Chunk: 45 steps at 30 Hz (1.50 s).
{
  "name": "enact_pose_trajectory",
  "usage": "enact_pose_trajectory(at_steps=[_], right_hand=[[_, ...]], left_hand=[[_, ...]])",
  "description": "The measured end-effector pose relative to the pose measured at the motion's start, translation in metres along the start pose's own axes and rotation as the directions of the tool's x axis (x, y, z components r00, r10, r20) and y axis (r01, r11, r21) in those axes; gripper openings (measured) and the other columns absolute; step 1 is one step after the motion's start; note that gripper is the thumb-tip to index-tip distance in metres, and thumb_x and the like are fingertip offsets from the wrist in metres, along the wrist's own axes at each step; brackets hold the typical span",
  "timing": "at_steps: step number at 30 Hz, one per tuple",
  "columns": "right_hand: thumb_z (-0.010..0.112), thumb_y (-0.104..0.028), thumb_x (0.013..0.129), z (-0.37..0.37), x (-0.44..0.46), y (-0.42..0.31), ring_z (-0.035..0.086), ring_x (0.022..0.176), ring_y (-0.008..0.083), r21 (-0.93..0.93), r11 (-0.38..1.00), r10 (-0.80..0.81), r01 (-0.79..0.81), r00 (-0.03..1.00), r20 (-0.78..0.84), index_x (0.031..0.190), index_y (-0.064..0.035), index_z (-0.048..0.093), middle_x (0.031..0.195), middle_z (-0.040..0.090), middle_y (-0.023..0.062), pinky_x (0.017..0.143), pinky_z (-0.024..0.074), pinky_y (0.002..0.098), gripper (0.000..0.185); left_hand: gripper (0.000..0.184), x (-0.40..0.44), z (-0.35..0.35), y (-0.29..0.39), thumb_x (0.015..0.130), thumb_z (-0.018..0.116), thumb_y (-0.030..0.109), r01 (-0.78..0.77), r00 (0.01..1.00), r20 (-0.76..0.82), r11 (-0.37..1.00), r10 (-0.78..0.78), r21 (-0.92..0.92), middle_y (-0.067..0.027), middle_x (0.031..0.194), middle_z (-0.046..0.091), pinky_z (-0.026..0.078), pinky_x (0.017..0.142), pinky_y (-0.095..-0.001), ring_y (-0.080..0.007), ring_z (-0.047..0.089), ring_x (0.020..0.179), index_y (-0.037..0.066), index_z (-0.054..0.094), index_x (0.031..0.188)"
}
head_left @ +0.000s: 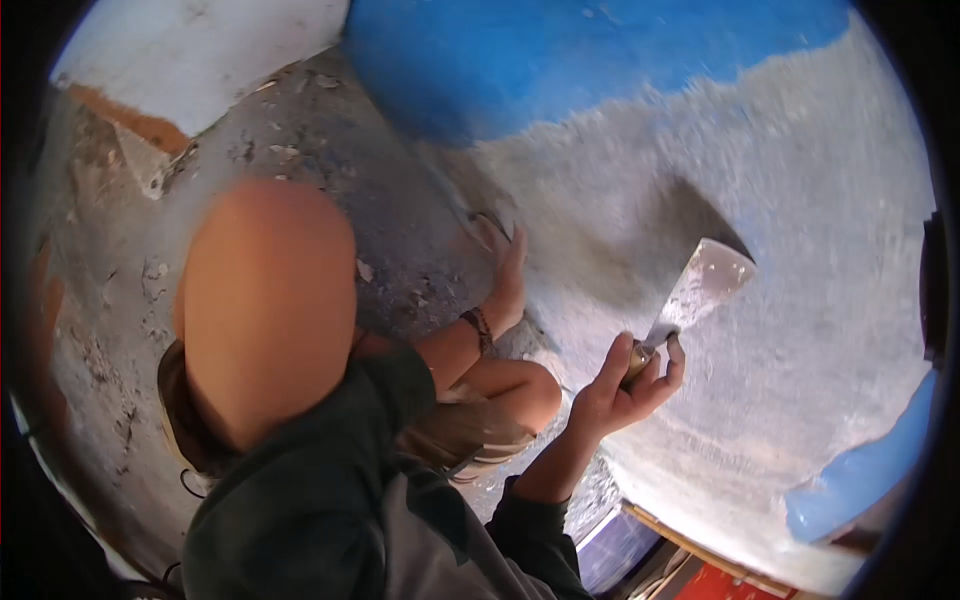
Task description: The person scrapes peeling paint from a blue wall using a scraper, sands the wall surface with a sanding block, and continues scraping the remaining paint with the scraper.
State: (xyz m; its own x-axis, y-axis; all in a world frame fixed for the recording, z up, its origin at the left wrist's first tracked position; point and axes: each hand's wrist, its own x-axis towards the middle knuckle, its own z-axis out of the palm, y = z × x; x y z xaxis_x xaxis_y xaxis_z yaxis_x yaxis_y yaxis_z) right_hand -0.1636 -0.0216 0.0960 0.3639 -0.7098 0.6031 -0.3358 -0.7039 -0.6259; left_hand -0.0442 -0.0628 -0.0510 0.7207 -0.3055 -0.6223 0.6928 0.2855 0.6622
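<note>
My right hand [632, 385] is wrapped round the handle of a putty knife [705, 285], whose wide metal blade points up and to the right in front of the scraped grey wall [800, 220]. The blade's shadow falls on the wall beside it. My left hand [508, 270] is near the foot of the wall, with a dark bracelet at its wrist. Its fingers are spread, and I can make out nothing held in them.
Blue paint [600, 60] covers the wall's upper part, with another blue patch [860, 460] at the right. Flakes lie on the grey floor [110, 360]. A white slab [210, 50] is at the upper left, and a red object [730, 585] at the bottom.
</note>
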Motion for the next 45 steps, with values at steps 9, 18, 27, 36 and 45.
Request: enact_pose_trajectory(at_steps=[9, 18, 27, 36, 45], right_hand=[[0.059, 0.003, 0.084, 0.004, -0.02, -0.011, 0.052, 0.071, 0.0096, 0.081, 0.988, 0.128, -0.131, 0.991, 0.034, 0.122, 0.0028, 0.037, 0.09, 0.057, 0.013, 0.061, 0.0398, 0.0184, 0.044], [0.061, 0.0, 0.084, -0.016, -0.027, -0.012, 0.051, 0.07, 0.0092, 0.083, 0.987, 0.139, -0.137, 0.99, -0.012, 0.124, 0.0011, 0.037, 0.081, 0.057, 0.0096, 0.061, 0.038, 0.0184, 0.047], [0.059, -0.002, 0.085, -0.023, -0.031, -0.027, 0.048, 0.065, 0.0074, 0.025, 0.988, 0.151, -0.15, 0.986, -0.067, 0.125, 0.0013, 0.035, 0.074, 0.057, 0.0078, 0.057, 0.0331, 0.0206, 0.046], [0.061, 0.001, 0.083, 0.0, -0.011, -0.038, 0.048, 0.067, 0.0073, -0.047, 0.996, 0.075, -0.07, 0.99, 0.115, 0.123, 0.0037, 0.04, 0.082, 0.056, 0.0089, 0.058, 0.0366, 0.0179, 0.045], [0.064, 0.0, 0.08, -0.002, -0.011, -0.061, 0.045, 0.069, 0.0069, -0.231, 0.966, 0.175, -0.117, 0.953, 0.247, 0.125, 0.0007, 0.045, 0.077, 0.051, 0.0007, 0.064, 0.0364, 0.019, 0.049]], left_hand=[[0.076, 0.034, -0.001, -0.042, 0.092, 0.021, 0.059, -0.022, 0.994, 0.107, 0.985, 0.003, 0.173, -0.0112, 0.151, -0.01, 0.006, 0.111, -0.0501, -0.0298, -0.004, 0.139, 0.012, -0.009, 0.144], [0.077, -0.001, -0.007, -0.04, 0.092, 0.02, 0.059, -0.19, 0.977, 0.136, 0.96, 0.164, 0.206, -0.0171, 0.149, 0.011, 0.019, 0.11, -0.044, -0.0297, 0.016, 0.137, 0.005, 0.007, 0.144], [0.07, 0.021, -0.013, -0.059, 0.096, 0.023, 0.048, -0.069, 0.98, 0.188, 0.997, 0.065, 0.019, -0.0139, 0.151, -0.003, 0.015, 0.111, -0.0455, -0.0301, 0.007, 0.139, 0.007, -0.008, 0.143], [0.069, 0.069, -0.02, -0.044, 0.097, 0.028, 0.042, -0.14, 0.967, 0.209, 0.989, 0.147, -0.051, -0.0118, 0.151, -0.003, 0.017, 0.11, -0.0405, -0.0264, 0.008, 0.138, 0.006, -0.008, 0.144], [0.078, 0.001, -0.013, -0.077, 0.096, 0.04, 0.036, 0.051, 0.912, 0.397, 0.93, 0.106, -0.365, -0.0137, 0.149, -0.017, 0.001, 0.112, -0.0362, -0.0242, -0.008, 0.139, 0.002, -0.014, 0.141]])
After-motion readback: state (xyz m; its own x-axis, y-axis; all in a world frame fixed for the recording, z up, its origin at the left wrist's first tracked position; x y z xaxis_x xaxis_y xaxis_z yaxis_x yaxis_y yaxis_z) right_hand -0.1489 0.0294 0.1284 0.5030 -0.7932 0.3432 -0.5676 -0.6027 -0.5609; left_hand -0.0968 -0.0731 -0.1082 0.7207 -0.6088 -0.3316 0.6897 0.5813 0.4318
